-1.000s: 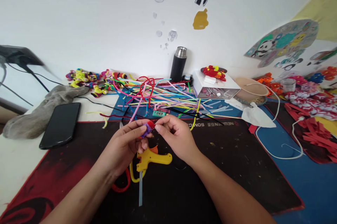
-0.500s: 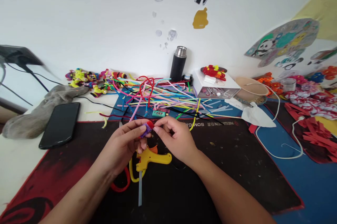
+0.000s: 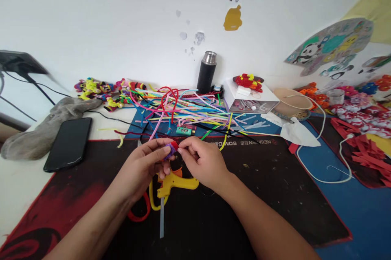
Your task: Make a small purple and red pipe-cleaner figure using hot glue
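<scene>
Between the thumb and fingers of my left hand (image 3: 151,158) is a small purple and red pipe-cleaner piece (image 3: 170,152), its red part on top. My right hand (image 3: 203,160) is closed in a pinch at the red edge of that piece, fingertips touching it. Just below the hands lies a yellow hot glue gun (image 3: 177,182) with a clear glue stick (image 3: 162,219) sticking out toward me. Scissors with red and yellow handles (image 3: 143,211) lie beside it, partly hidden under my left hand and the glue gun.
A heap of coloured pipe cleaners (image 3: 183,109) lies behind the hands, with a black thermos (image 3: 207,72) and a white box (image 3: 250,99) beyond. At left are a phone (image 3: 69,144) and small pipe-cleaner figures (image 3: 113,103); at right, a white cable (image 3: 324,180) and red strips (image 3: 372,160).
Both hands stay nearly in place around the pipe-cleaner piece, with only a slight shift of the fingers. The camera view has tilted a little.
</scene>
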{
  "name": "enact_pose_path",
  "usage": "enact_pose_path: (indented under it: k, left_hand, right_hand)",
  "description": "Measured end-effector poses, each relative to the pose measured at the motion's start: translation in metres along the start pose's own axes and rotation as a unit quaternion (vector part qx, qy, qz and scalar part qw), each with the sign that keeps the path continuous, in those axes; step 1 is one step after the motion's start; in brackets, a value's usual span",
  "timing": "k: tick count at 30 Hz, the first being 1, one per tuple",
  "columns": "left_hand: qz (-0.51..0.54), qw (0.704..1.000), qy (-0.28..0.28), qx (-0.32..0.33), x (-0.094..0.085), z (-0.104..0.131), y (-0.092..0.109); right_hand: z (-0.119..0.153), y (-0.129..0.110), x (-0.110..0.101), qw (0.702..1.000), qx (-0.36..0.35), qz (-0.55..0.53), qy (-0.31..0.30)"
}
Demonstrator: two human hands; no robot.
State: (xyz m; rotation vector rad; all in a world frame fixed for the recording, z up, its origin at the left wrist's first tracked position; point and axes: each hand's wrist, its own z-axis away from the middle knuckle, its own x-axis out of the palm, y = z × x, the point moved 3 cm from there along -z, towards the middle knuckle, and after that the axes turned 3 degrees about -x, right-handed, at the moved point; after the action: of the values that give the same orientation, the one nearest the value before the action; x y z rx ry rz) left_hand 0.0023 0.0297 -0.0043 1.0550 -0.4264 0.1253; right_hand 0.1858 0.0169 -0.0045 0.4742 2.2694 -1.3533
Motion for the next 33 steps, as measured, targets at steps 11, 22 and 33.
enact_pose_path:
  k: [11,22,33]
  left_hand:
    - [0.006,1.000,0.005,0.008,0.0039,-0.0004,0.0003]
    - [0.102,0.994,0.026,-0.028,0.0035,-0.0006,0.0019]
    - [0.082,0.996,0.013,-0.019,0.0035,0.0021,0.0034]
  right_hand:
    - [-0.0011,-0.0011,0.0035,0.997,0.042,-0.056,0.010]
    - [0.0001,-0.0043,0.0020,0.997,0.035,-0.053,0.035]
    - [-0.0042,-0.0030,-0.0021,0.989,0.083,-0.106,0.058]
